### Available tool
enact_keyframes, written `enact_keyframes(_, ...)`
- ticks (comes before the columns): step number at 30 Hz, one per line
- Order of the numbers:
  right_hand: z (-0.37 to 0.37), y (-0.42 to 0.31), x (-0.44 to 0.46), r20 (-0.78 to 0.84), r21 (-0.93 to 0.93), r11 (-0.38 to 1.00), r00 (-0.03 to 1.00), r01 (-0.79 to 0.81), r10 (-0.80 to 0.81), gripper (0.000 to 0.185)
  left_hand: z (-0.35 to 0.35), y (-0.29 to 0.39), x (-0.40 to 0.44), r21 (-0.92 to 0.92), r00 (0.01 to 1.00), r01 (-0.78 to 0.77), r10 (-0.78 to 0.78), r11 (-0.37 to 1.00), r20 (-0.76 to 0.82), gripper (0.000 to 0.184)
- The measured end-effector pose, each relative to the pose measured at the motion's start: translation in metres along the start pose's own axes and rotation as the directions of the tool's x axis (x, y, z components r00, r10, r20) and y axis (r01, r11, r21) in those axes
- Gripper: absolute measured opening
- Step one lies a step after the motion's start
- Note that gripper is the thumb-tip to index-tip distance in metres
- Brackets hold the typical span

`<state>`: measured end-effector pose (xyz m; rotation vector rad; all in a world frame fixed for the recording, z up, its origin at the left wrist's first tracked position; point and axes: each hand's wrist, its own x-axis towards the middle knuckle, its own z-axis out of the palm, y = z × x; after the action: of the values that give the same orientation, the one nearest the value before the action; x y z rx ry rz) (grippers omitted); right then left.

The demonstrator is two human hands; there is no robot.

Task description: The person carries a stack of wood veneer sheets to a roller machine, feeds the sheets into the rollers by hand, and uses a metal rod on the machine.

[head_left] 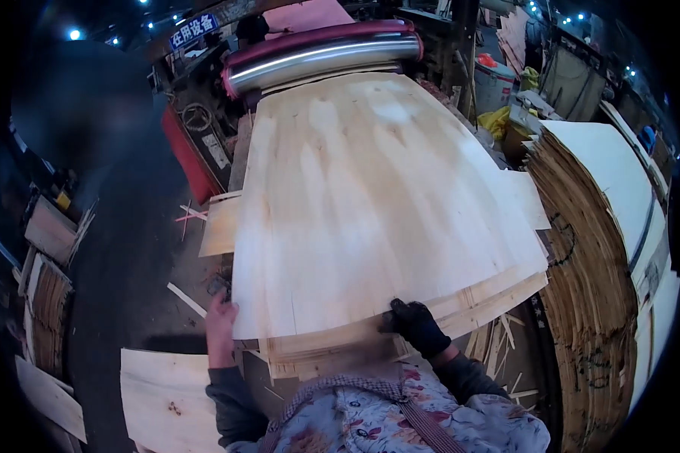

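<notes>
A wide, pale wood veneer sheet (pixel 370 196) lies in front of me, its far end against a shiny metal roller (pixel 325 64). My left hand (pixel 221 330), mostly bare, is closed at the sheet's near left corner; some of its fingertips are hard to make out. In a dark glove, my right hand (pixel 421 329) grips the near edge right of the middle, fingers on top and thumb hidden. More veneer sheets (pixel 491 300) show beneath the top one, their edges sticking out towards me and to the right.
A tall stack of veneer (pixel 589 302) stands close on the right. Another sheet (pixel 166 392) lies low at the left, near wood scraps (pixel 187 300) on the floor. A red panel (pixel 191 155) flanks the machine. Behind the roller is another person's arm (pixel 276 30).
</notes>
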<state>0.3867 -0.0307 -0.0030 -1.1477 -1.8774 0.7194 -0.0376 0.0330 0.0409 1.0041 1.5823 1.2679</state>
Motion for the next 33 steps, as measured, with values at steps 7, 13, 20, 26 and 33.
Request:
enact_keyframes(7,0.0,0.088,0.136,0.163,0.976,0.038,0.834,-0.214,0.527,0.016,0.062,-0.068,-0.024,0.702,0.984,0.092,-0.172,0.706,0.044,0.065)
enact_keyframes(13,0.007,0.131,0.218,0.023,0.992,0.11,0.94,-0.064,0.341,0.023,0.054,-0.118,-0.02,0.614,0.998,-0.056,0.033,0.788,0.049,0.073)
enact_keyframes(20,0.033,0.076,0.082,0.284,0.959,-0.083,0.923,-0.271,0.262,0.037,0.039,-0.063,-0.026,-0.029,0.978,0.195,-0.192,0.98,0.081,0.049)
enact_keyframes(26,0.027,0.004,-0.005,0.476,0.872,-0.089,0.79,-0.482,0.386,0.036,0.016,-0.026,-0.023,-0.113,0.991,0.031,-0.015,0.993,0.136,0.044)
enact_keyframes(33,0.016,0.013,-0.055,0.247,0.551,0.607,0.806,-0.573,0.537,0.032,0.017,0.063,-0.045,-0.335,0.99,-0.05,0.09,0.941,0.105,0.048)
